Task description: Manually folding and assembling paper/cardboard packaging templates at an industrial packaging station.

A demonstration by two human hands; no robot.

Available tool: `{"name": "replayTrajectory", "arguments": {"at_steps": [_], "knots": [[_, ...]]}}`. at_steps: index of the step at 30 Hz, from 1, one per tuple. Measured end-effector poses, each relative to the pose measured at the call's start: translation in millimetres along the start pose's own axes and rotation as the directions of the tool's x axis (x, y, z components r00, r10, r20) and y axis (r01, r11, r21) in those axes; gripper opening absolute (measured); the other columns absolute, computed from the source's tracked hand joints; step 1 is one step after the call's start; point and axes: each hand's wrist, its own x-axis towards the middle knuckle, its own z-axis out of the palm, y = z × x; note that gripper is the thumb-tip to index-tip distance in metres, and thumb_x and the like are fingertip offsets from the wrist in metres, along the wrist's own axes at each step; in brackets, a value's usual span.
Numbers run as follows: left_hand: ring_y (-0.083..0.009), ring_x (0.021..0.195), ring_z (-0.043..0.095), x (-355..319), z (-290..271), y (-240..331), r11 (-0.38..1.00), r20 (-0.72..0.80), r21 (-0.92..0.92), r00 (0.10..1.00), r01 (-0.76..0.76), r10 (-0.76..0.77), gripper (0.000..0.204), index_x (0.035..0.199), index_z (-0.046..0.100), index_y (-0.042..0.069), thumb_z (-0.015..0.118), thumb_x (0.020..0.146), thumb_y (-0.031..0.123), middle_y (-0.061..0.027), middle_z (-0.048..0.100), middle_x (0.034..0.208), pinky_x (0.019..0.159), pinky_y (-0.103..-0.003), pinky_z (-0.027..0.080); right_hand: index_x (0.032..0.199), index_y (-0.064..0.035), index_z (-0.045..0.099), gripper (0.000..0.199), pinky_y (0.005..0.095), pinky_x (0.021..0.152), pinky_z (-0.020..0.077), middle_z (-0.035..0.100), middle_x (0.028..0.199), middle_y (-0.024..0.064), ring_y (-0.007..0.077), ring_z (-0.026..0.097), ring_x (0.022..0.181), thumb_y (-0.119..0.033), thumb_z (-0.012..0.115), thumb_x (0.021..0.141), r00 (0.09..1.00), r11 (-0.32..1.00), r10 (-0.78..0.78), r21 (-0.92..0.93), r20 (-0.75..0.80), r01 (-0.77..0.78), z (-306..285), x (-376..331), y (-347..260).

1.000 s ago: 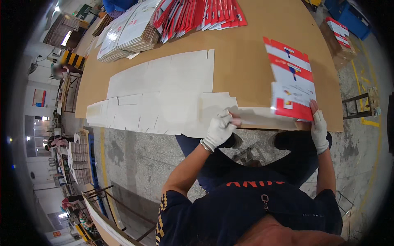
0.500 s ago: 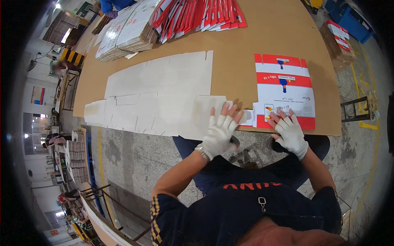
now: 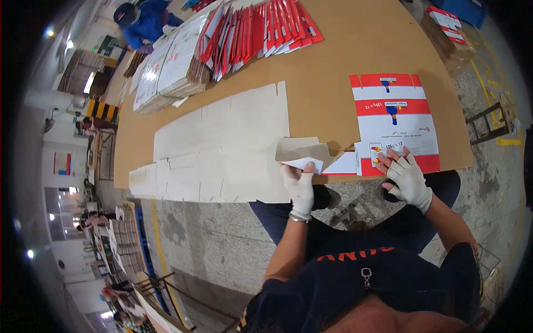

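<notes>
On the brown worktable (image 3: 333, 61), a flat red-and-white carton blank (image 3: 395, 119) is being folded. The gloved left hand (image 3: 300, 186) is pinching its side flap (image 3: 302, 152) closed, while the right hand (image 3: 408, 177) is pressing open-palmed; creasing likely needs firm pressure.

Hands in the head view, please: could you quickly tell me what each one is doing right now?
Left hand: closed, pinching a lifted flap of the flat carton blank.
Right hand: open, fingers spread, pressing flat on the blank's near edge.

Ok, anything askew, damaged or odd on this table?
One thing: the red-and-white carton blank lies flat except for its left end flap, which the left hand holds lifted and folded over at the table edge. The right hand presses the blank's near edge. Nothing looks torn or spilled.
</notes>
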Motion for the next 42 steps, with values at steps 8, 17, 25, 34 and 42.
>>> {"name": "replayTrajectory", "arguments": {"at_steps": [8, 17, 25, 34, 42], "knots": [[-0.0399, 0.113, 0.055, 5.8, 26.6, 6.0, 0.542, 0.386, 0.729, 0.905, -0.417, 0.177, 0.057, 0.133, 0.043, -0.001, 0.062, 0.08, 0.0, -0.0243, 0.053, 0.125, 0.095, -0.042, 0.045, 0.133, -0.0171, 0.052, 0.049, 0.0572, 0.108, 0.0233, 0.047, 0.141, 0.0041, 0.0241, 0.042, 0.131, -0.023, 0.054, 0.084, 0.993, 0.979, -0.1, -0.173, 0.056, 0.108, -7.6, -3.8, 12.3], [-0.0393, 0.142, 0.018, -0.1, 51.4, 33.3, 0.251, 0.853, 0.5, 0.521, -0.829, 0.021, 0.071, 0.144, 0.037, 0.013, 0.063, 0.083, 0.038, -0.0167, 0.026, 0.152, 0.108, -0.064, 0.014, 0.138, -0.0212, 0.045, 0.048, 0.0619, 0.106, 0.0261, 0.044, 0.144, 0.0012, 0.022, 0.039, 0.133, -0.022, 0.042, 0.09, 0.993, 0.935, -0.116, -0.338, -0.001, 0.109, 1.2, -1.0, 12.5], [-0.0377, 0.142, 0.017, -5.9, 57.4, 18.9, 0.07, 0.765, 0.643, 0.637, -0.762, -0.095, 0.069, 0.145, 0.036, 0.029, 0.062, 0.082, 0.043, -0.0135, 0.025, 0.153, 0.104, -0.068, 0.017, 0.129, -0.0198, 0.052, 0.042, 0.0628, 0.109, 0.0201, 0.049, 0.139, 0.0013, 0.0209, 0.041, 0.132, -0.022, 0.046, 0.087, 0.986, 0.916, -0.161, -0.381, -0.049, 0.13, 12.0, -2.9, 9.9], [-0.0363, 0.141, 0.021, 4.8, 56.3, 24.2, 0.111, 0.818, 0.575, 0.567, -0.811, -0.092, 0.064, 0.141, 0.043, 0.027, 0.062, 0.082, 0.041, -0.013, 0.028, 0.152, 0.108, -0.063, 0.014, 0.129, -0.0187, 0.052, 0.042, 0.0619, 0.109, 0.0221, 0.049, 0.139, 0.0014, 0.0206, 0.043, 0.13, -0.024, 0.047, 0.087, 0.976, 0.914, -0.216, -0.357, -0.028, 0.192, 18.6, -5.6, 13.3], [-0.0348, 0.14, 0.023, 6.1, 56.0, 28.0, 0.129, 0.823, 0.568, 0.556, -0.813, -0.119, 0.059, 0.138, 0.048, 0.024, 0.062, 0.083, 0.04, -0.0096, 0.03, 0.151, 0.11, -0.059, 0.011, 0.129, -0.0179, 0.052, 0.044, 0.0604, 0.108, 0.0262, 0.05, 0.138, 0.0021, 0.0214, 0.045, 0.128, -0.023, 0.05, 0.086, 0.971, 0.92, -0.238, -0.323, -0.015, 0.221, 19.6, -4.1, 14.4]]}}
